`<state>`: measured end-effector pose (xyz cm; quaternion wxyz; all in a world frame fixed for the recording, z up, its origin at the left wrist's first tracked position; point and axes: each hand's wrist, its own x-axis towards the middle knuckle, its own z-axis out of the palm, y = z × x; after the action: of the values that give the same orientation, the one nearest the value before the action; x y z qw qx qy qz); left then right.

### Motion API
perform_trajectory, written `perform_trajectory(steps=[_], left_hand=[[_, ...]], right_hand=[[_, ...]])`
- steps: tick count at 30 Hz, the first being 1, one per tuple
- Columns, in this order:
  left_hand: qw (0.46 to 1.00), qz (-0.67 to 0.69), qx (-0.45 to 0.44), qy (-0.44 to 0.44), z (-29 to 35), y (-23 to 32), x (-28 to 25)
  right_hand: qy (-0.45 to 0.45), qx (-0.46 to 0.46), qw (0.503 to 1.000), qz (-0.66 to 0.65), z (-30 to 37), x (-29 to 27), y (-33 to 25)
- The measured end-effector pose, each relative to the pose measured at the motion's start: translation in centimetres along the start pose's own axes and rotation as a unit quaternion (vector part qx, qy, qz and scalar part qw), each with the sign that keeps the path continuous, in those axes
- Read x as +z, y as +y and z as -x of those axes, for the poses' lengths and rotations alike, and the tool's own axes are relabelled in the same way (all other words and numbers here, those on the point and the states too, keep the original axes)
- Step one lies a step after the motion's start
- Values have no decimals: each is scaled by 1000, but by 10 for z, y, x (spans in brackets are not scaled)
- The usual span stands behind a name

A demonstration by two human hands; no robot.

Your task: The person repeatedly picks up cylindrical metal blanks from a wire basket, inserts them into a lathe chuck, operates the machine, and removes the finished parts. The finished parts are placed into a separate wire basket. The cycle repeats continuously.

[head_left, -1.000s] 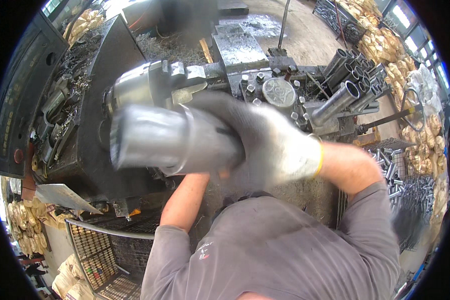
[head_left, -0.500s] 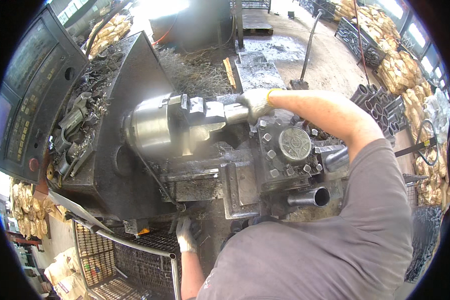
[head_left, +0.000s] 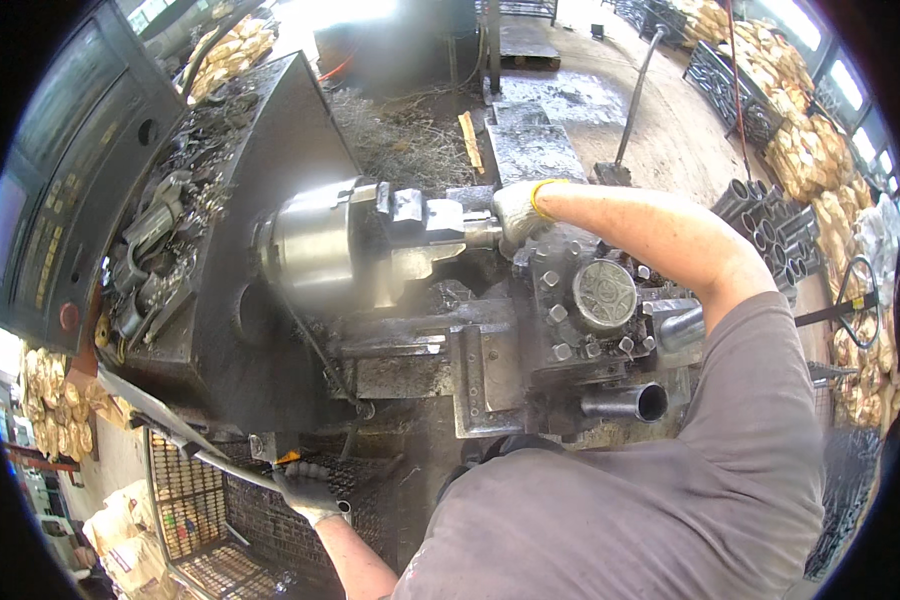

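From here I count two hands, left (head_left: 308, 490) and right (head_left: 519, 214), one metal tube (head_left: 481, 232) in one chuck (head_left: 315, 243), one tool post (head_left: 605, 295), one red button (head_left: 68, 317), one wire basket (head_left: 177, 492).

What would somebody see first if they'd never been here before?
Probably the big shiny metal chuck, left of centre. The gloved right hand is at a metal tube just right of it; the gloved left hand is low, by the wire basket. Many open-ended tubes cluster on the right.

Shiny grey metal cylinder (head_left: 483, 232), lying horizontal, left end seemingly within the chuck (head_left: 312, 242), right end hidden
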<state>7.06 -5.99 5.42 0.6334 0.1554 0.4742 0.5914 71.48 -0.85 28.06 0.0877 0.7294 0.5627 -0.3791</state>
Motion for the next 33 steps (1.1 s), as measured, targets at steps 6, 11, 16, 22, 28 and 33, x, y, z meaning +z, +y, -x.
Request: perform_trajectory(steps=[6,11,16,22,28,33], left_hand=[[980,118,-161,1,-23,38,-10],[991,-113,15,73,-24,22,21],[965,-245,36,87,-23,32,5],[551,-499,664,83,69,115,99],[524,-590,613,-36,37,246,293],[406,-830,380,52,-130,325,354]], right_hand=[[19,-48,986,-159,0,10,-24],[126,-75,989,20,-14,16,4],[323,-45,935,137,126,-19,-70],[555,-181,800,-139,297,65,-92],[668,-122,685,-263,376,226,-35],[698,-4,651,-298,406,296,-10]])
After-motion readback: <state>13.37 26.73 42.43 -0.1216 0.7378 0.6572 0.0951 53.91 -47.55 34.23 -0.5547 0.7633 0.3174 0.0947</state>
